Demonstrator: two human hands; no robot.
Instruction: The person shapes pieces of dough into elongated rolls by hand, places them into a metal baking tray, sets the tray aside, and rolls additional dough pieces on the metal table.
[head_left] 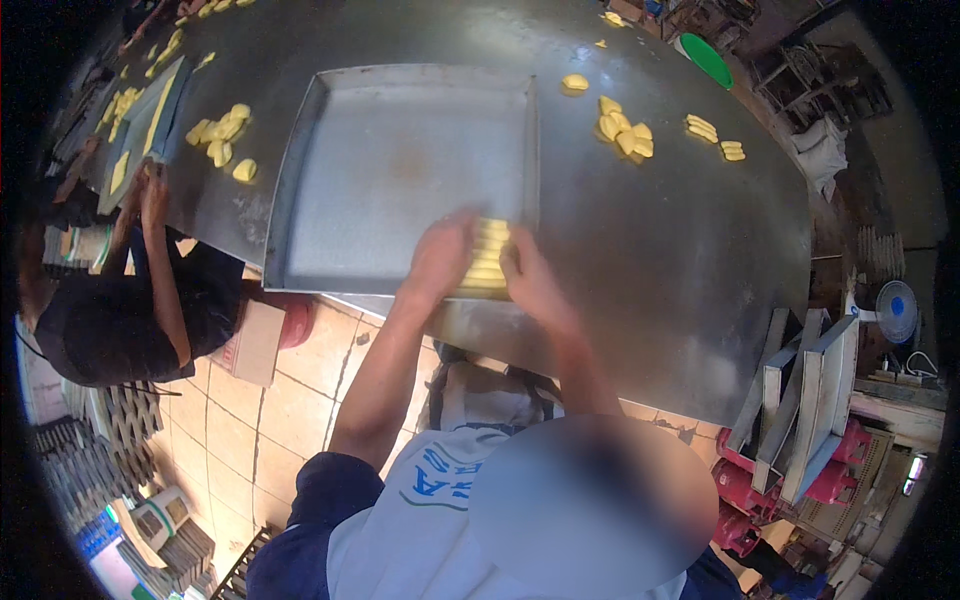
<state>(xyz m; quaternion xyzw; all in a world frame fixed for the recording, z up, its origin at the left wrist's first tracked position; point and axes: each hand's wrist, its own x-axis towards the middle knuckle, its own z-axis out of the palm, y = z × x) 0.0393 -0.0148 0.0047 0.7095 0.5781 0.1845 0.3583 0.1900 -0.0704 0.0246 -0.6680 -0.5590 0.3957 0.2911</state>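
A square metal tray [400,140] lies on the steel table [680,280]. In its near right corner sits a row of several yellow dough strips [489,250], packed side by side. My left hand [442,255] is closed against the left ends of the strips. My right hand [525,268] is curled on their right ends, by the tray's right wall, so the row is held between both hands. The fingertips of my left hand are slightly blurred.
Yellow dough piles [625,128] lie right of the tray and others [222,130] to its left. A co-worker's hands [152,185] are at another tray [140,120]. Metal trays stand on red gas cylinders [740,480] at lower right, near a fan [895,310].
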